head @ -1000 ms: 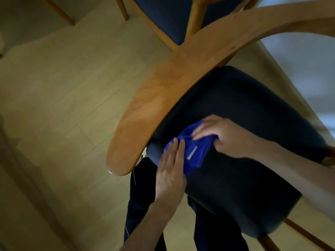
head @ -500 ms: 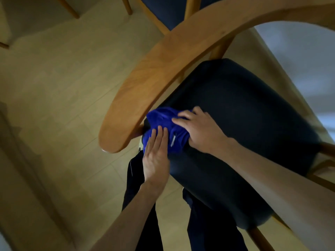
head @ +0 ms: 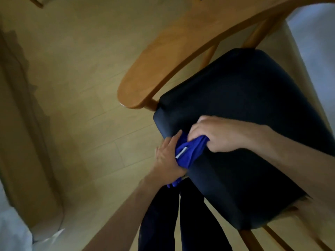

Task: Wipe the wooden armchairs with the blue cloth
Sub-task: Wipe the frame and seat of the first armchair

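The blue cloth point(head: 187, 153) is bunched at the near left corner of the dark seat cushion point(head: 253, 127), and it is gripped at its upper end by the right hand point(head: 215, 135), fingers curled round the gathered fabric. Its lower part is held against the cushion's edge by the left hand point(head: 167, 158); how far those fingers close cannot be told. Soft, light, floppy stuff, it is judged: best gathered into a pad in the palm. Beyond the cushion's far left corner, the wooden armrest point(head: 163, 69) waits unwiped.

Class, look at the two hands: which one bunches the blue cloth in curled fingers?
The right hand grips the cloth in curled fingers; the left hand lies flatter against it.
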`<action>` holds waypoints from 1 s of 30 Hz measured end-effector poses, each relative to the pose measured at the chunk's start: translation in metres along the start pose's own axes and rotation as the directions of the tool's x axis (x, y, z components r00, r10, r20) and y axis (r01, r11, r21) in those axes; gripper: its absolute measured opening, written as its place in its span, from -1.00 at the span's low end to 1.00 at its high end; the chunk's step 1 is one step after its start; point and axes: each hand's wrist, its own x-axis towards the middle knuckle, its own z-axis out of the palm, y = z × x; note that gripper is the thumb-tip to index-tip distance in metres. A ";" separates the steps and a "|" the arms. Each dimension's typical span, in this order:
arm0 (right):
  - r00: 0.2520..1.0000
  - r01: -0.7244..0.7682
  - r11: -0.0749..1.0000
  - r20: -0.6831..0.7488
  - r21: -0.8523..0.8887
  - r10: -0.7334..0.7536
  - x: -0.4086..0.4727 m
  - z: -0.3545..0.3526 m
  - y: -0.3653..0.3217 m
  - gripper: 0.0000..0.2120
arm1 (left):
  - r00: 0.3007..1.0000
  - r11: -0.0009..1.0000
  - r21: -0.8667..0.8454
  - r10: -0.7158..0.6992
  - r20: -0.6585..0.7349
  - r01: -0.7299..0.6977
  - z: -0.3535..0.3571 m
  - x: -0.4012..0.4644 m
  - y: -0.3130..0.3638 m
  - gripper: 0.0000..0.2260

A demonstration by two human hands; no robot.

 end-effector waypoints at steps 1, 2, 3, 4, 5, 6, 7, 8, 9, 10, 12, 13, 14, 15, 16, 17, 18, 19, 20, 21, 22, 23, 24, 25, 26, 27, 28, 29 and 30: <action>1.000 0.012 1.000 -0.018 -0.010 -0.012 0.008 -0.011 -0.004 -0.52 | 1.000 0.999 -0.040 -0.002 -0.025 0.001 -0.009 0.006 -0.003 -0.28; 0.998 0.027 0.999 -0.048 -0.030 -0.029 0.015 -0.020 -0.008 -0.51 | 0.997 0.998 -0.055 -0.008 -0.081 0.004 -0.018 0.013 -0.006 -0.38; 0.994 0.044 0.997 -0.092 -0.063 -0.050 0.024 -0.029 -0.012 -0.51 | 0.988 0.998 -0.053 -0.024 -0.153 0.016 -0.027 0.019 -0.009 -0.44; 0.986 0.058 0.992 -0.146 -0.110 -0.074 0.032 -0.036 -0.016 -0.49 | 0.970 0.999 -0.035 -0.035 -0.241 0.027 -0.034 0.025 -0.011 -0.47; 0.972 0.067 0.984 -0.214 -0.163 -0.102 0.041 -0.042 -0.020 -0.48 | 0.943 0.999 -0.011 -0.036 -0.330 0.035 -0.041 0.031 -0.014 -0.49; 0.945 0.071 0.973 -0.297 -0.221 -0.137 0.050 -0.044 -0.023 -0.46 | 0.914 0.999 0.017 -0.034 -0.404 0.044 -0.045 0.035 -0.015 -0.51; 0.905 0.068 0.958 -0.387 -0.278 -0.176 0.058 -0.043 -0.025 -0.42 | 0.889 0.996 0.058 -0.033 -0.457 0.066 -0.048 0.039 -0.015 -0.53; 0.861 0.055 0.946 -0.465 -0.319 -0.207 0.066 -0.040 -0.026 -0.38 | 0.870 0.989 0.105 -0.039 -0.492 0.103 -0.047 0.041 -0.015 -0.55; 0.827 0.030 0.943 -0.522 -0.330 -0.209 0.072 -0.034 -0.027 -0.34 | 0.853 0.981 0.132 -0.054 -0.519 0.143 -0.045 0.043 -0.014 -0.57; 0.811 -0.006 0.949 -0.557 -0.316 -0.181 0.078 -0.027 -0.027 -0.32 | 0.838 0.978 0.111 -0.091 -0.538 0.177 -0.040 0.044 -0.014 -0.57; 0.786 -0.076 0.967 -0.611 -0.245 -0.093 0.087 -0.011 -0.023 -0.37 | 0.803 0.977 -0.045 -0.199 -0.562 0.210 -0.031 0.046 -0.012 -0.53; 0.768 -0.096 0.975 -0.638 -0.203 -0.057 0.091 -0.004 -0.021 -0.42 | 0.788 0.972 -0.109 -0.232 -0.571 0.207 -0.027 0.047 -0.014 -0.52; 0.755 -0.107 0.977 -0.655 -0.183 -0.040 0.096 0.001 -0.018 -0.49 | 0.783 0.971 -0.129 -0.238 -0.576 0.200 -0.025 0.048 -0.016 -0.51; 0.749 -0.115 0.975 -0.661 -0.191 -0.041 0.101 0.004 -0.017 -0.54 | 0.787 0.974 -0.121 -0.227 -0.574 0.193 -0.023 0.049 -0.019 -0.50; 0.751 -0.115 0.970 -0.659 -0.213 -0.055 0.104 0.005 -0.016 -0.58 | 0.796 0.978 -0.097 -0.209 -0.569 0.187 -0.020 0.050 -0.022 -0.47; 0.758 -0.102 0.968 -0.648 -0.229 -0.074 0.108 0.004 -0.015 -0.60 | 0.801 0.980 -0.070 -0.194 -0.567 0.187 -0.017 0.051 -0.024 -0.43; 0.768 -0.080 0.970 -0.635 -0.229 -0.087 0.110 0.004 -0.014 -0.60 | 0.800 0.979 -0.054 -0.191 -0.568 0.196 -0.013 0.051 -0.026 -0.41; 0.773 -0.061 0.975 -0.628 -0.215 -0.090 0.109 0.004 -0.014 -0.59 | 0.796 0.977 -0.053 -0.200 -0.572 0.207 -0.007 0.049 -0.026 -0.38; 0.778 -0.046 0.980 -0.622 -0.195 -0.087 0.103 0.006 -0.013 -0.57 | 0.787 0.973 -0.068 -0.220 -0.576 0.222 0.001 0.046 -0.025 -0.37; 0.788 -0.037 0.983 -0.610 -0.179 -0.081 0.093 0.011 -0.012 -0.55 | 0.780 0.970 -0.087 -0.236 -0.579 0.228 0.012 0.039 -0.022 -0.35; 0.804 -0.034 0.985 -0.590 -0.170 -0.074 0.078 0.019 -0.009 -0.52 | 0.779 0.969 -0.100 -0.241 -0.578 0.226 0.025 0.029 -0.016 -0.34; 0.826 -0.034 0.986 -0.560 -0.165 -0.065 0.059 0.030 -0.005 -0.50 | 0.788 0.969 -0.105 -0.242 -0.567 0.222 0.042 0.015 -0.009 -0.32; 0.848 -0.039 0.986 -0.527 -0.164 -0.054 0.037 0.044 0.001 -0.49 | 0.805 0.971 -0.101 -0.236 -0.544 0.217 0.061 -0.002 -0.001 -0.31; 0.867 -0.047 0.984 -0.496 -0.171 -0.045 0.015 0.059 0.006 -0.49 | 0.829 0.974 -0.089 -0.223 -0.513 0.207 0.080 -0.021 0.007 -0.29; 0.885 -0.056 0.982 -0.464 -0.178 -0.034 -0.005 0.072 0.010 -0.49 | 0.854 0.977 -0.077 -0.211 -0.475 0.199 0.095 -0.039 0.015 -0.27; 0.899 -0.063 0.982 -0.436 -0.179 -0.022 -0.021 0.082 0.012 -0.48 | 0.878 0.979 -0.075 -0.202 -0.433 0.188 0.106 -0.052 0.021 -0.24; 0.909 -0.066 0.983 -0.418 -0.172 -0.012 -0.029 0.087 0.014 -0.46 | 0.894 0.981 -0.083 -0.194 -0.404 0.175 0.111 -0.060 0.023 -0.23; 0.914 -0.067 0.985 -0.407 -0.159 -0.003 -0.030 0.086 0.014 -0.43 | 0.898 0.981 -0.099 -0.190 -0.397 0.164 0.108 -0.061 0.022 -0.24; 0.913 -0.064 0.988 -0.408 -0.142 0.001 -0.025 0.080 0.012 -0.40 | 0.893 0.981 -0.111 -0.193 -0.408 0.161 0.100 -0.057 0.018 -0.25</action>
